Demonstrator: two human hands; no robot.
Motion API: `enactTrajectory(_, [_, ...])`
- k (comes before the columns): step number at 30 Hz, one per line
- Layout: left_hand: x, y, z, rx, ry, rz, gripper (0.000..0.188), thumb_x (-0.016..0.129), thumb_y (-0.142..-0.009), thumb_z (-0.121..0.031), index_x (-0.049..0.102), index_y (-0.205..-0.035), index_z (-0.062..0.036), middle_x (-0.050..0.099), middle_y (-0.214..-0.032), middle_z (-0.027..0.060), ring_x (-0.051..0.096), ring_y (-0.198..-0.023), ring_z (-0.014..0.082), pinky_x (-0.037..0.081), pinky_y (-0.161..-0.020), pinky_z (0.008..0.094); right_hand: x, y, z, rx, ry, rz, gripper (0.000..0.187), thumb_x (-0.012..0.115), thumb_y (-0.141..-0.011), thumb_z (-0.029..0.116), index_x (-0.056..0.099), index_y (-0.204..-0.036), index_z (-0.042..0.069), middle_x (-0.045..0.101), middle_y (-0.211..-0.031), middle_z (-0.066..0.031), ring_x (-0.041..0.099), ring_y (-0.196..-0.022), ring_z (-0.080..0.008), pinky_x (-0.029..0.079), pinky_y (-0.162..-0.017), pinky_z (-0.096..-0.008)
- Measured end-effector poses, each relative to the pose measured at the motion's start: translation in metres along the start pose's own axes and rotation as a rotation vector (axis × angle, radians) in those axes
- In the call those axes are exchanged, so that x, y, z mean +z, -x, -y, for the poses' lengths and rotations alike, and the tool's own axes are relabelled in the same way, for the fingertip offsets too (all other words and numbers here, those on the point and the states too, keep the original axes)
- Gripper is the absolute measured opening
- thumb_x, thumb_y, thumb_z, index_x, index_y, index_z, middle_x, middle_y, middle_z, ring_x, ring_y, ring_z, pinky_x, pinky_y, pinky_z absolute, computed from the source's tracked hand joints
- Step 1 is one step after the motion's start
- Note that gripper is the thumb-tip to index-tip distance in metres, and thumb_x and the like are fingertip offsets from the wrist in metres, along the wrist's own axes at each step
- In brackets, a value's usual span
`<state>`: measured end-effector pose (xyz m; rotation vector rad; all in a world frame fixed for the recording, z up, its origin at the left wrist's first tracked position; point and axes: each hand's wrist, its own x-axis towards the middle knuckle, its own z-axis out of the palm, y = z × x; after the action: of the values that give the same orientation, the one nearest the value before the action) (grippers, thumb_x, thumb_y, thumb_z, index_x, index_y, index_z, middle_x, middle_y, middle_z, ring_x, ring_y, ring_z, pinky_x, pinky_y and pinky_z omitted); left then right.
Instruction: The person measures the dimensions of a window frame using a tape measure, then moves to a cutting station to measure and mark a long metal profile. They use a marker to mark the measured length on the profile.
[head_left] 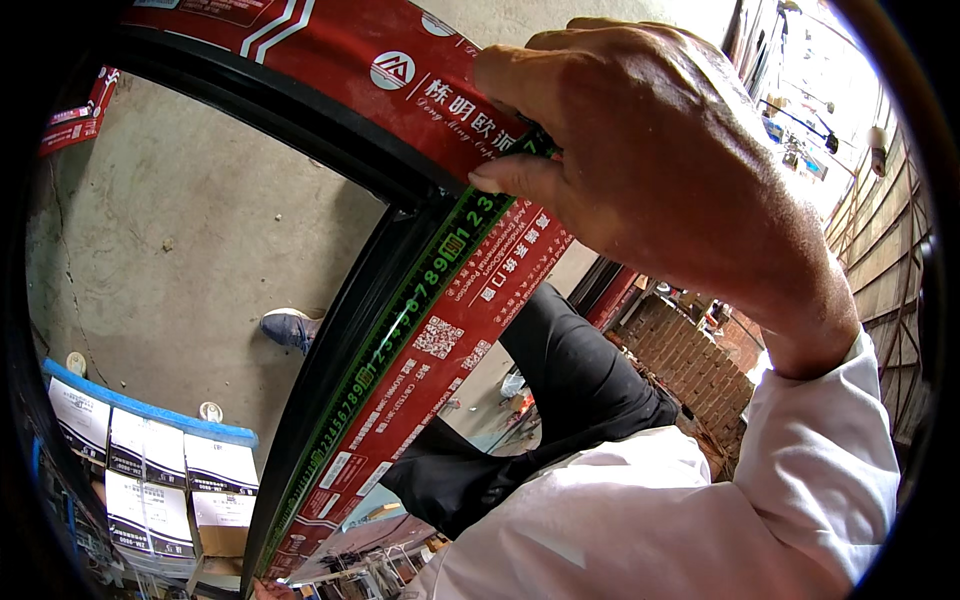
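A black window or door frame wrapped in red printed film [430, 335] stretches from the lower left to the top. Along its inner edge lies a tape measure [400, 325], its long blade green with dark markings. My right hand [640, 130] is closed over the blade near the frame's corner, thumb pressing at the tape and fingers curled over the red top rail [330, 50]. The tape's case does not show; my palm may hide it. At the low far end of the blade, a bit of my left hand [268, 590] shows, its fingers mostly cut off.
Stacked white cartons [150, 470] with a blue edge stand at the lower left. Through the frame opening, a concrete floor [230, 200] and a blue shoe [290, 328] show. Another red-wrapped piece [80, 125] is at the far left. A brick wall [690, 365] rises to the right.
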<state>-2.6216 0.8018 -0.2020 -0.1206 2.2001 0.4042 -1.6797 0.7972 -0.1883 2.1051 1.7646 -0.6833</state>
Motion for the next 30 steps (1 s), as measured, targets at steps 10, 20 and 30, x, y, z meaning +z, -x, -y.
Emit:
enactTrajectory(10, [0.003, 0.005, -0.001, -0.171, -0.166, -0.304, 0.046, 0.051, -0.102, -0.054, 0.049, -0.07, -0.0206, 0.043, -0.058, -0.0061, 0.041, -0.047, 0.0118, 0.031, -0.04, 0.0268, -0.006, -0.001, 0.006, -0.025, -0.054, -0.02, 0.036, 0.081, -0.082, 0.027, 0.07, -0.105, 0.001, 0.07, -0.086, -0.0153, 0.067, -0.086, -0.0325, 0.05, -0.083, -0.0453])
enactTrajectory(20, [0.001, 0.003, -0.015, -0.234, 0.027, -0.083, 0.04, 0.05, -0.103, -0.047, 0.052, -0.077, -0.0174, 0.049, -0.061, -0.0046, 0.045, -0.048, 0.0114, 0.038, -0.04, 0.0256, -0.009, 0.0, 0.003, -0.017, -0.042, 0.005, 0.037, 0.081, -0.082, 0.027, 0.07, -0.107, 0.001, 0.07, -0.085, -0.0151, 0.067, -0.085, -0.0324, 0.05, -0.082, -0.0456])
enactTrajectory(30, [0.004, -0.003, -0.012, -0.005, -0.011, 0.017, 0.021, 0.057, -0.105, -0.026, 0.057, -0.09, -0.0107, 0.059, -0.065, -0.0024, 0.054, -0.048, 0.0085, 0.053, -0.042, 0.022, -0.007, 0.002, 0.001, 0.015, -0.038, 0.011, 0.039, 0.082, -0.081, 0.027, 0.071, -0.108, 0.002, 0.071, -0.086, -0.0147, 0.068, -0.085, -0.0312, 0.051, -0.082, -0.0449])
